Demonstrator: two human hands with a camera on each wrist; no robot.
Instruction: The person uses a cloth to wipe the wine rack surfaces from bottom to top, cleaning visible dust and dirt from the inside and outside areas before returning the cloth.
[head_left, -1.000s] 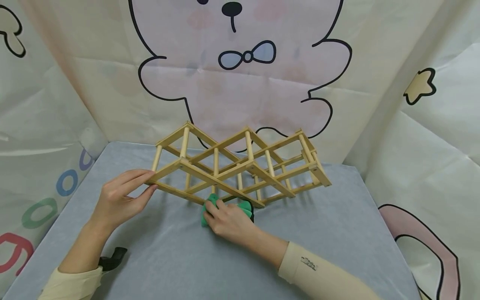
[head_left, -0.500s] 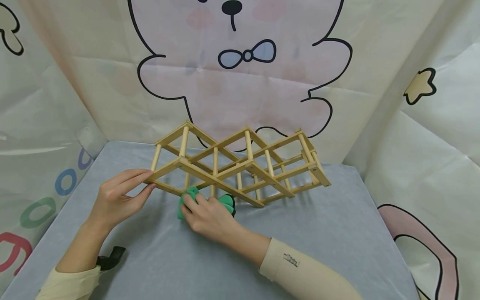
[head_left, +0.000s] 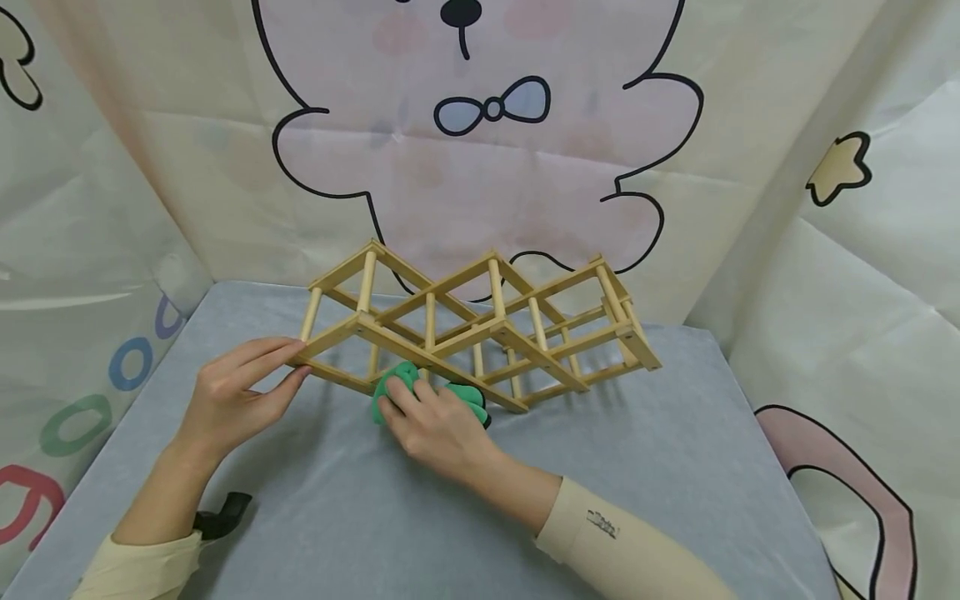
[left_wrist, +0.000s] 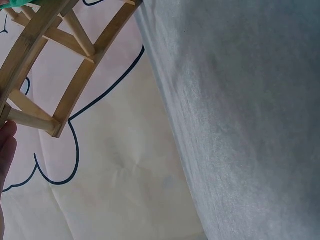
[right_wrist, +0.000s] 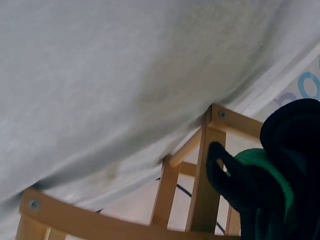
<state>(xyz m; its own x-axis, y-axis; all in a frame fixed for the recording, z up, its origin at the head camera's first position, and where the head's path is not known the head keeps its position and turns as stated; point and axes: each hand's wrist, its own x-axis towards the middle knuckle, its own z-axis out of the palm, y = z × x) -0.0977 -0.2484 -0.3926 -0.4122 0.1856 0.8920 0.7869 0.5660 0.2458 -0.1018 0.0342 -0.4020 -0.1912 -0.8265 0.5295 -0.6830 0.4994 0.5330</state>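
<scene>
A wooden lattice rack [head_left: 501, 327], made of crossed slats joined by round dowels, stands on the cloth-covered table. My left hand [head_left: 236, 396] pinches its left end corner between thumb and fingers; in the left wrist view only the fingertips [left_wrist: 7, 145] show beside that corner. My right hand [head_left: 442, 429] holds a bunched green cloth [head_left: 386, 402] with a dark edge against the front lower slats, left of the middle. In the right wrist view the green cloth [right_wrist: 260, 160] looks mostly dark beside a slat [right_wrist: 202, 195], and the right fingers are not clearly visible.
A blue-grey cover [head_left: 637, 500] lies over the table. Behind the rack hangs a printed backdrop [head_left: 495, 175] with a cartoon figure, and more printed sheets stand at both sides. A black piece [head_left: 223, 517] sits at the left wrist by the sleeve.
My right hand has slid the green cloth left along the rack's front, then slightly back right and up. The left hand keeps its grip, and the rack stays in place.
</scene>
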